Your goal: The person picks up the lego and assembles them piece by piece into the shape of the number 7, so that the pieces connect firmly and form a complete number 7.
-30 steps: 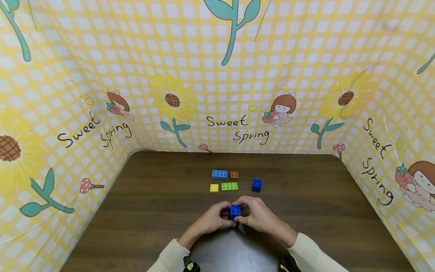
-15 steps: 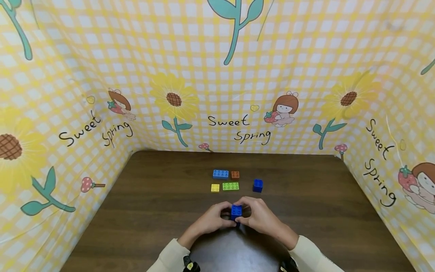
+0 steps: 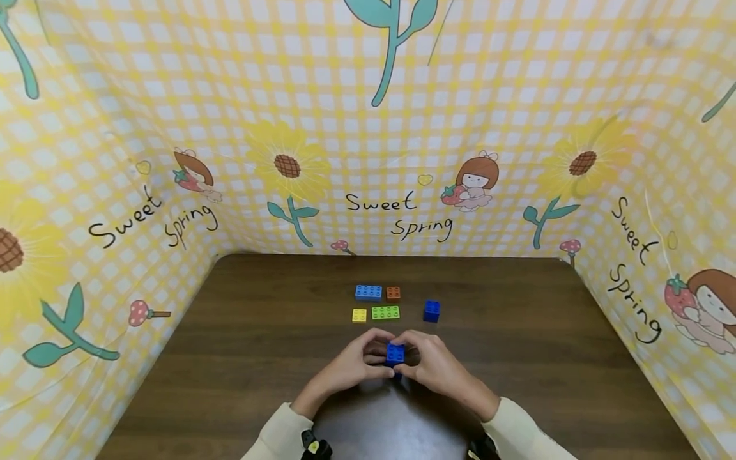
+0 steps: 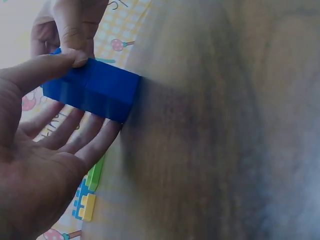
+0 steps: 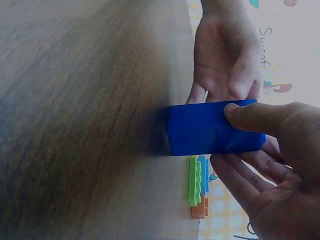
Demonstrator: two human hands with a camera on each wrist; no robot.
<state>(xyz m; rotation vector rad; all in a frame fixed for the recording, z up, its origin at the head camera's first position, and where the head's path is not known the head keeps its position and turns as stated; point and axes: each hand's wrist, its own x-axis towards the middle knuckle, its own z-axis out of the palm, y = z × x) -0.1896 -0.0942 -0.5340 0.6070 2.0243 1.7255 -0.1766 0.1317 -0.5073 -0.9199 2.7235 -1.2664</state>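
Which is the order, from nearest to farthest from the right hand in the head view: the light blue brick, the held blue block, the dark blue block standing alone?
1. Held blue block: touching the right hand, at its fingertips, on its left.
2. Dark blue block: just ahead of the hand, apart from it.
3. Light blue brick: farther ahead and to the left.

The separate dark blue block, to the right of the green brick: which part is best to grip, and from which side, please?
Probably pinch the near and far upright walls of the dark blue block, coming from the right with the right hand once free. It stands studs up with nothing touching it, while the green brick lies to its left.
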